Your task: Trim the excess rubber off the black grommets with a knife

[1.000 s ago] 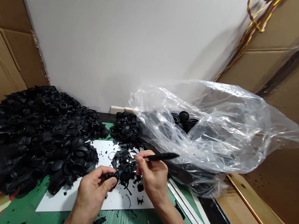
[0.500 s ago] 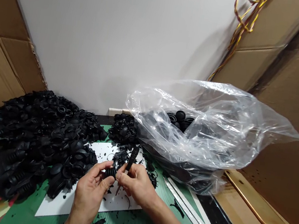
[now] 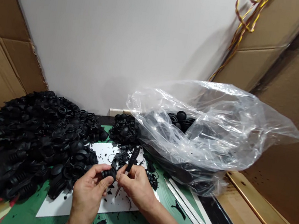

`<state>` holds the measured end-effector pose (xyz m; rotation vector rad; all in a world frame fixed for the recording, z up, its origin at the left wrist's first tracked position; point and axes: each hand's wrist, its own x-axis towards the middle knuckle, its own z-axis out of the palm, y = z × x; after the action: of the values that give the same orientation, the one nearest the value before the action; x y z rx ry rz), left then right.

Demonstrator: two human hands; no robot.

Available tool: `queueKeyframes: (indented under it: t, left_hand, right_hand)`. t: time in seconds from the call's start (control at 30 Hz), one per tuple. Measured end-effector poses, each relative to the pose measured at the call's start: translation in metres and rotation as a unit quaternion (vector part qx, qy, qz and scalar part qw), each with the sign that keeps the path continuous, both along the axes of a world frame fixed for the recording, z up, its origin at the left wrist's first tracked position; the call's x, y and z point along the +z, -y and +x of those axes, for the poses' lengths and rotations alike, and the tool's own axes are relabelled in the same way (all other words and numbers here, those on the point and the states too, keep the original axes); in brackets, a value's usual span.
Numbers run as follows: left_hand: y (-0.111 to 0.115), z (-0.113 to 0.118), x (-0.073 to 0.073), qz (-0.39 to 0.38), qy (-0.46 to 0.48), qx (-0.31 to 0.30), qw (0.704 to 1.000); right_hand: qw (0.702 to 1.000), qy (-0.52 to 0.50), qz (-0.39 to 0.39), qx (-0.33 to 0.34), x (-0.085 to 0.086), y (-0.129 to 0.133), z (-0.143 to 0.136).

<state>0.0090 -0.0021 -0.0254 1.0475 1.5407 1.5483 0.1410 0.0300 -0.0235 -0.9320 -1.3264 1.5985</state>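
Between the thumb and fingers of my left hand (image 3: 89, 189) is a small black ribbed rubber bellows (image 3: 109, 173), tilted on its side. My right hand (image 3: 136, 185) is closed around a slim tool (image 3: 133, 158) with a black handle and a narrow metal end pointing down; its exact kind is hard to make out. The fingertips of both hands are close together, with the bellows beside the tool. Under them lies a white sheet (image 3: 54, 204) strewn with black scraps. A large heap of black ribbed rubber pieces (image 3: 41, 137) with ragged edges spreads to the left.
A clear plastic bag (image 3: 218, 137) holding black round parts stands at the right. Behind the sheet sits a smaller pile of black trimmings (image 3: 125, 129). White strips (image 3: 187, 204) and a gold phone (image 3: 259, 203) lie to the right. Cardboard (image 3: 7, 31) walls flank the green tabletop (image 3: 116, 221).
The bellows has shifted slightly left and turned in my left fingers, so its ribs face differently. My right hand keeps its grip on the tool, almost unmoved.
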Motion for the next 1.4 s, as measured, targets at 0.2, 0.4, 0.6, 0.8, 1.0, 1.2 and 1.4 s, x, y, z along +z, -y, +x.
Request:
queueKeyframes:
  t: [0.2,0.4,0.6,0.8,1.0,1.2,1.4]
  left_hand:
    - [0.001,-0.005,-0.006,0.081,-0.088,0.002,0.993]
    - [0.003,-0.004,-0.008,0.090,-0.100,-0.012,0.991]
    - [0.006,-0.002,-0.005,0.089,-0.099,-0.021,0.991]
    - [0.006,-0.002,-0.004,0.089,-0.091,-0.018,0.992]
    - [0.006,-0.002,-0.006,0.071,-0.073,-0.023,0.995]
    - [0.009,0.003,-0.003,0.061,-0.072,-0.073,0.993]
    - [0.007,0.002,-0.003,0.055,-0.069,-0.049,0.995]
  right_hand:
    - [0.999,-0.030,0.021,-0.039,0.009,-0.003,0.016]
    - [0.986,-0.133,0.059,-0.086,0.010,-0.002,0.017]
    - [0.986,-0.126,0.081,-0.068,0.001,0.001,0.009]
    - [0.986,-0.110,0.101,-0.070,-0.002,0.002,0.011]
    - [0.967,-0.059,0.234,-0.085,-0.004,0.009,0.009]
    - [0.877,0.060,0.434,-0.195,0.007,0.001,0.021]
    - [0.935,0.015,0.235,-0.267,0.000,-0.017,0.032]
